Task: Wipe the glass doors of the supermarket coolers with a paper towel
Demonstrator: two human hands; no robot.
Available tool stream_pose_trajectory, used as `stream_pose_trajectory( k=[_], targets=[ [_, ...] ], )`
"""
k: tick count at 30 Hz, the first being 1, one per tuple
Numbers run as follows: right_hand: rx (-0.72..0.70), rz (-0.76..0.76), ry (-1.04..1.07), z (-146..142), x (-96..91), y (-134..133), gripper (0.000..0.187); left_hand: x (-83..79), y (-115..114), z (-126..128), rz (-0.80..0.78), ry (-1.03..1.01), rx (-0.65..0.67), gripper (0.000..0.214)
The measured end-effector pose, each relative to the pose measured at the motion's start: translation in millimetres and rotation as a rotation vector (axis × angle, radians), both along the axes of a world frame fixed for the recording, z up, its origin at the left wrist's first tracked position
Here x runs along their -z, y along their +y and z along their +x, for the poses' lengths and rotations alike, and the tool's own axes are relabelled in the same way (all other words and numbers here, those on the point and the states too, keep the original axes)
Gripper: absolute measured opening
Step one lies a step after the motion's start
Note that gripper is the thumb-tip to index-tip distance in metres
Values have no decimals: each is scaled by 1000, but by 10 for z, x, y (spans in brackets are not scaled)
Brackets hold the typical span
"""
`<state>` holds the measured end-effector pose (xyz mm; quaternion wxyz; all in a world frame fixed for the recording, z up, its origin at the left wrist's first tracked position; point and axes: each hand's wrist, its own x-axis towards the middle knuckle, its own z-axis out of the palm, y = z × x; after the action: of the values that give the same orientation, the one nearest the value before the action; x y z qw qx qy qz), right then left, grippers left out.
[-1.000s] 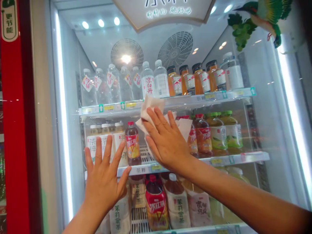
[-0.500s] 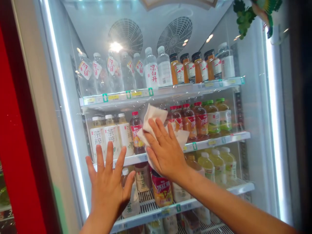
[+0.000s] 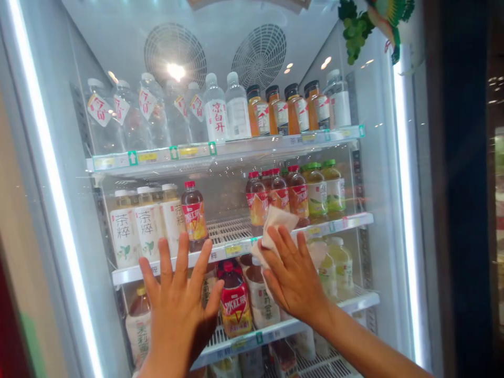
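My right hand [image 3: 295, 278] presses a crumpled white tissue [image 3: 281, 223] flat against the glass door [image 3: 220, 197] of a lit drinks fridge. Part of the tissue sticks out above the fingers and some shows to the right of them. My left hand [image 3: 179, 299] is spread on or close to the glass at lower left, fingers apart, holding nothing. Behind the glass, a red-capped tea bottle [image 3: 193, 218] stands just above the left fingertips. A larger red-labelled bottle [image 3: 236, 304] is on the shelf below, between the two hands.
Clear water bottles [image 3: 216, 113] and amber bottles [image 3: 277, 115] line the top shelf. White-labelled bottles [image 3: 125, 226] and green-capped bottles [image 3: 333, 189] fill the middle one. Light strips [image 3: 55, 189] run down both sides. A green grape decoration [image 3: 354, 31] hangs at upper right.
My right hand and the tissue have slid right and down across the glass, uncovering part of the middle shelf. The left hand stays spread. The view has shifted to the right.
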<state>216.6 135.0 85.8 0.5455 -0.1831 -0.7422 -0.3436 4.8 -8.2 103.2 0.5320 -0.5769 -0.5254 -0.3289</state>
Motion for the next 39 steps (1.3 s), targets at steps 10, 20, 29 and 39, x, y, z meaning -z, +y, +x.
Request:
stream_pose_trajectory(
  k=[10,20,29,39],
  targets=[
    [50,-108,230,1412,-166,804,75,-82,595,1123,-73,13,70,77],
    [19,-114,256,2138,-242,1222,73,-28,1116,2046,-93,54,30,75],
    [57,-91,251,2528,-332,1457,70,77,1283,2267,-95,72,45,69],
    [22,-55,208,2144,-151,1224,71,96,1087,2113,-90,49,32,67]
  ],
)
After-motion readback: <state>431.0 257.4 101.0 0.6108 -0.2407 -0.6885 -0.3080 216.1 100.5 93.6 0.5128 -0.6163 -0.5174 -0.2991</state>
